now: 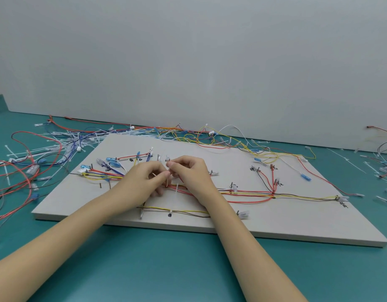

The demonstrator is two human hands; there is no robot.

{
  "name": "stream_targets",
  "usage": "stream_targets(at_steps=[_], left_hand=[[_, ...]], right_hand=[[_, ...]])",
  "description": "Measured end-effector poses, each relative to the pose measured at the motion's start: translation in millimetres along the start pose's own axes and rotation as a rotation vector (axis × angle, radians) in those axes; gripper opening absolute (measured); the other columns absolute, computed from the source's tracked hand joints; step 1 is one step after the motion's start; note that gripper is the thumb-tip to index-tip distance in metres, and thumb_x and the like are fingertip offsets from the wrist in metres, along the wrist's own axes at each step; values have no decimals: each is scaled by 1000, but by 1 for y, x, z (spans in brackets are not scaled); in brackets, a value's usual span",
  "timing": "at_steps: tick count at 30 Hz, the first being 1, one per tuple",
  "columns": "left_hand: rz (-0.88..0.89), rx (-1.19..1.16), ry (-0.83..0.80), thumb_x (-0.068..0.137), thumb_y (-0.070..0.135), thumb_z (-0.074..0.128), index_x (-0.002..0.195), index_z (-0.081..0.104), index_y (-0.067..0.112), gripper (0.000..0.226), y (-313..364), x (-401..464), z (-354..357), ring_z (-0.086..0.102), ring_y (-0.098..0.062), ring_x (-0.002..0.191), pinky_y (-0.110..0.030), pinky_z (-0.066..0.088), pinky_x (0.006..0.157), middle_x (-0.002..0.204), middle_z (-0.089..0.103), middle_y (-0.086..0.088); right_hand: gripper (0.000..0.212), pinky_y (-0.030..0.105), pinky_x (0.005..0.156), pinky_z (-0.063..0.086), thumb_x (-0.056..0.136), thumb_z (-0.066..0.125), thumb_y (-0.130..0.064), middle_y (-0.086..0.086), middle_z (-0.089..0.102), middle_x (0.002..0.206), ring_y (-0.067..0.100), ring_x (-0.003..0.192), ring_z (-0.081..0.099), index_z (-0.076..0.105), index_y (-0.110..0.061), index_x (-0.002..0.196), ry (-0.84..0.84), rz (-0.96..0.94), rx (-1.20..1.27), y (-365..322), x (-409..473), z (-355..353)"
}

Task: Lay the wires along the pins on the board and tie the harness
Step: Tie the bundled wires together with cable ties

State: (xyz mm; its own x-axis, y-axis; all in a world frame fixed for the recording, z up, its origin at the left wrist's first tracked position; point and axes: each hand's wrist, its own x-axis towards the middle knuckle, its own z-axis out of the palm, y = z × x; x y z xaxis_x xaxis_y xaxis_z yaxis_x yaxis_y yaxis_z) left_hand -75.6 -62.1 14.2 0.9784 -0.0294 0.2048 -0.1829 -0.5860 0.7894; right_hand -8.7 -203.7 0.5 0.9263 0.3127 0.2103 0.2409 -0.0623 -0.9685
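A pale grey board point(286, 219) lies on the teal table, with metal pins and red, yellow, brown and blue wires point(249, 194) laid between them. Over the board's middle, my left hand point(144, 179) and my right hand point(189, 173) meet above the wire bundle. Both pinch a thin white cable tie point(167, 182) that loops around the red wires. Another white tie point(177, 188) sits on the bundle just to the right. Blue and clear terminals point(113, 163) lie at the board's left end.
Loose wires and a heap of white cable ties point(64, 144) cover the table at the left and behind the board. More wires and ties point(382, 168) lie at the far right. A grey wall stands close behind.
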Motion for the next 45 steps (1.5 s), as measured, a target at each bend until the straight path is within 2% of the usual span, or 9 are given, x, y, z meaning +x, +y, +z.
stream_targets(at_steps=[5, 10, 15, 18, 23, 28, 35, 40, 45], left_hand=[[-256, -518, -18, 98, 15, 54, 80, 63, 3, 23, 5, 6, 3, 73, -25, 69, -23, 57, 54, 81, 72, -20], [-331, -639, -46, 94, 19, 60, 87, 68, -2, 23, 2, 4, 4, 74, -27, 80, -21, 59, 62, 87, 74, -21], [-341, -770, -83, 79, 8, 72, 87, 75, -1, 12, 1, 1, -2, 73, -31, 89, -28, 60, 76, 95, 74, -20], [-358, -778, -65, 64, -3, 78, 85, 74, -2, 22, 2, -1, -2, 73, -30, 85, -23, 59, 67, 93, 73, -24], [-385, -791, -6, 79, -6, 70, 85, 60, 0, 14, 0, 3, -3, 74, -29, 79, -25, 60, 67, 90, 73, -24], [-392, -762, 19, 81, -4, 71, 84, 54, 4, 19, 0, 4, 0, 74, -30, 81, -23, 60, 65, 87, 73, -23], [-404, -743, 21, 81, -6, 70, 85, 54, 5, 20, 0, 4, 0, 73, -34, 81, -24, 60, 62, 88, 72, -26], [-401, -729, 15, 81, -4, 70, 84, 55, 5, 18, 3, 4, -1, 74, -32, 82, -24, 60, 67, 88, 73, -24], [-420, -755, -6, 83, -4, 68, 81, 55, 5, 16, 6, 2, -4, 73, -32, 83, -26, 60, 72, 91, 72, -25]], right_hand=[[10, 24, 73, 51, 87, 64, -3, 2, 67, 67, 5, 63, 60, 73, -6, 83, -39, 34, 8, -2, -2, -2], [10, 31, 79, 51, 86, 62, 1, 5, 66, 68, 11, 67, 60, 72, 2, 86, -48, 63, 57, -5, -3, -2], [10, 18, 71, 49, 86, 66, -2, 2, 68, 75, 8, 70, 60, 73, 4, 90, -57, 72, 53, -6, -3, -5], [12, 15, 69, 47, 86, 65, -1, 6, 69, 81, 13, 74, 57, 73, 5, 93, -68, 97, 59, -7, -3, -7], [12, 22, 78, 46, 86, 64, 0, 9, 69, 86, 13, 76, 58, 73, 3, 93, -127, 127, 59, -10, -5, -11], [9, 26, 74, 43, 87, 66, -5, 3, 69, 79, 13, 72, 55, 74, -2, 87, -134, 147, 76, -12, -6, -14], [10, 16, 65, 44, 87, 65, -6, -4, 71, 76, 10, 70, 58, 75, -6, 83, -135, 144, 97, -13, -6, -15], [9, 28, 76, 42, 86, 66, -4, 5, 68, 75, 16, 75, 54, 74, -1, 88, -140, 148, 79, -12, -8, -14], [11, 26, 78, 45, 85, 67, -4, 9, 68, 77, 11, 71, 57, 74, 1, 91, -126, 129, 66, -11, -8, -13]])
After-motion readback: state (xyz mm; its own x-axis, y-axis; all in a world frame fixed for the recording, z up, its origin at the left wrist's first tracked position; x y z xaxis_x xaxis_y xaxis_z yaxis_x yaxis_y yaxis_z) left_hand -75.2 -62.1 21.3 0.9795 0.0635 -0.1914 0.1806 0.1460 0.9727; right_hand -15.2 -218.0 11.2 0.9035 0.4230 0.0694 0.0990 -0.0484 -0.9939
